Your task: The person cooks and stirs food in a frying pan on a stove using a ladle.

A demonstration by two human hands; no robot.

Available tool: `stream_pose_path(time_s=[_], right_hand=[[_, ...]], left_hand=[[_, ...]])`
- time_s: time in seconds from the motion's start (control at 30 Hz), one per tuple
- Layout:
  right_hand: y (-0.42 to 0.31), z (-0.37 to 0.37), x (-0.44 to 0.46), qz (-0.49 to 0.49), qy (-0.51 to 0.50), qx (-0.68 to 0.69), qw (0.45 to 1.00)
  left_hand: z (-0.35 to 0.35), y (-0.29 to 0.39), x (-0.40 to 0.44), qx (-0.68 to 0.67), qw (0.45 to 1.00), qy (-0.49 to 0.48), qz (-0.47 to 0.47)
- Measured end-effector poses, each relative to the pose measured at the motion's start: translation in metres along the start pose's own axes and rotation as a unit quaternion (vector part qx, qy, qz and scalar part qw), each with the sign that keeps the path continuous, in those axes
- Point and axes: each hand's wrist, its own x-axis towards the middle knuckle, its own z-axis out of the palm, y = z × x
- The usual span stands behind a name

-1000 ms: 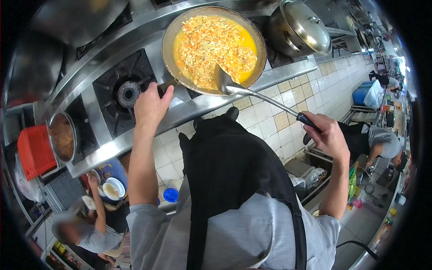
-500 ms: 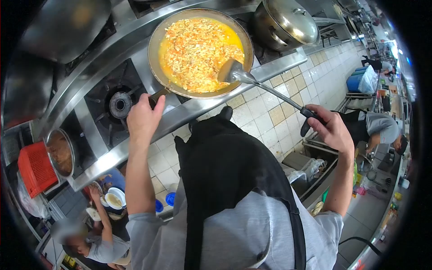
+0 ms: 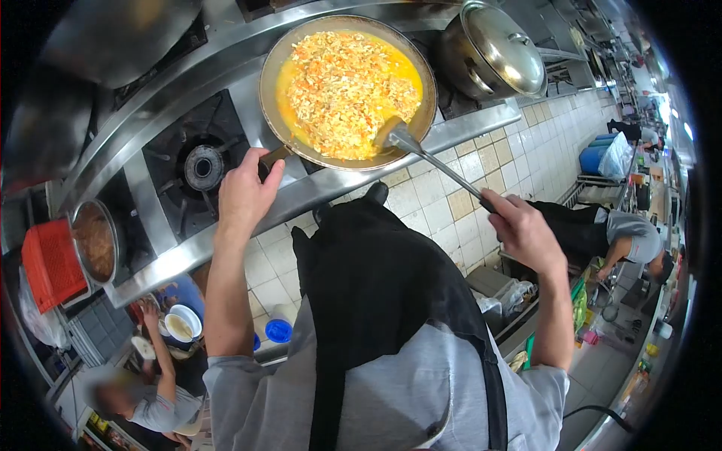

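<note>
A wide frying pan sits over the stove, filled with chopped orange and pale bits in yellow liquid. My left hand is closed around the end of the pan's handle, with the thumb along the near side. In my right hand is a long metal spatula, gripped by its black handle, most of which the fingers hide. Its blade rests in the food at the pan's lower right, partly sunk in it.
A lidded steel pot stands right of the pan. At left are a bare burner, a bowl of brown food and a red basket. One person is at lower left, another at far right.
My right hand has moved left and down, and the spatula blade has slid lower in the pan. The pan appears slightly further right in view, with my left hand still at its handle.
</note>
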Motion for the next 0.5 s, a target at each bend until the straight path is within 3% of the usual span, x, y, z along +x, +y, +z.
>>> stream_pose_path(time_s=[0.17,0.47,0.5], right_hand=[[0.018,0.055,0.048,-0.039,0.096,0.067,0.992],[0.036,0.082,0.029,-0.013,0.116,0.109,0.987],[0.026,0.075,0.033,0.029,0.089,0.116,0.989]], left_hand=[[-0.002,-0.002,0.002,-0.007,1.000,-0.010,0.014],[0.009,-0.012,0.004,0.040,0.999,0.016,0.018],[0.009,-0.011,0.003,0.041,0.998,0.029,0.029]])
